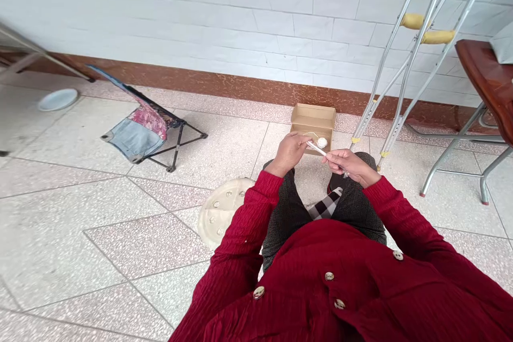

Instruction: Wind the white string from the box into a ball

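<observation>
My left hand [289, 150] is closed, pinching one end of a slim white strip [318, 148] between thumb and fingers. Around the strip's other end, the fingers of my right hand [345, 163] are closed too. Whether the strip is stiff or soft cannot be made out. Just beyond both hands, an open cardboard box [313, 114] stands on the floor with its lid raised. Inside it lies a ball of white yarn [322, 142], and a thin strand [311, 134] curves from near the ball toward my left hand. Some of the box's front is hidden behind my hands.
Left of my legs, a round cream piece [218, 219] with small raised shapes lies on the floor. A folding stool [138, 131] stands farther left, past it a pale round dish [58, 99]. Crutches [404, 75] lean at the wall, beside a brown chair [487, 80].
</observation>
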Demonstrator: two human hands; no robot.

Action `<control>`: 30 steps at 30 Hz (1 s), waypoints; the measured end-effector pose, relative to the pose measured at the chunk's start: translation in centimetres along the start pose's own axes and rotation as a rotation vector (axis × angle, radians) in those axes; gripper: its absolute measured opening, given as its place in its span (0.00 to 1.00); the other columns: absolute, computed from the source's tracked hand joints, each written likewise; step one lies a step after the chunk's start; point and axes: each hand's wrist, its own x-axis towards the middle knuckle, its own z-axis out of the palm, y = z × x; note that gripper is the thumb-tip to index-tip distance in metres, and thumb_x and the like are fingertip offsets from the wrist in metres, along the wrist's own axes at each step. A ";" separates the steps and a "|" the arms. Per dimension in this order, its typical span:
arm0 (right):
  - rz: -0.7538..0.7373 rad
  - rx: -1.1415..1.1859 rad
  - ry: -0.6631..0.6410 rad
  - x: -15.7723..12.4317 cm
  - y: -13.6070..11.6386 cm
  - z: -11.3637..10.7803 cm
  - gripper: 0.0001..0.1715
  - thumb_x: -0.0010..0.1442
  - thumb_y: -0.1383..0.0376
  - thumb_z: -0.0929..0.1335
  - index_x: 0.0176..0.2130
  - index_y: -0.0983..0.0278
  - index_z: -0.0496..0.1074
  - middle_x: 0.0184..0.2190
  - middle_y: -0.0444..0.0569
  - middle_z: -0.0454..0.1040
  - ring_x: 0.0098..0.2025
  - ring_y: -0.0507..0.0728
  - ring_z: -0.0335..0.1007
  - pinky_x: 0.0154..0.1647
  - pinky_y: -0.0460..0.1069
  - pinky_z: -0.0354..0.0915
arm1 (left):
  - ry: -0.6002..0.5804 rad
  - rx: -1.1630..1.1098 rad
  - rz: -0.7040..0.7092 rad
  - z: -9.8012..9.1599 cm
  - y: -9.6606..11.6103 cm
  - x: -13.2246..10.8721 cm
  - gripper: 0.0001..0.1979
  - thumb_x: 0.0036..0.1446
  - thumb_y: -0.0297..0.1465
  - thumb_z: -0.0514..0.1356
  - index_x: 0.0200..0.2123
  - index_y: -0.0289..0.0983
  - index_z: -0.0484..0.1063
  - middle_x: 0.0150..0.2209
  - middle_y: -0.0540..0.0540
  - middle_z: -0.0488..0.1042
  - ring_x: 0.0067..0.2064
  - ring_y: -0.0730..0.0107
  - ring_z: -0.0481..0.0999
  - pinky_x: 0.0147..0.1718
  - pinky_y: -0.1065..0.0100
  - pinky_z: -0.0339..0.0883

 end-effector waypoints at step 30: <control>-0.279 -0.805 0.177 1.5 4.9 -1.5 0.22 0.68 0.64 0.61 0.53 0.63 0.78 0.38 0.50 0.80 0.25 0.51 0.65 0.29 0.47 0.62 | -0.038 -0.081 0.017 1.1 2.9 -2.4 0.13 0.66 0.32 0.56 0.31 0.39 0.79 0.32 0.51 0.81 0.36 0.67 0.76 0.62 0.56 0.57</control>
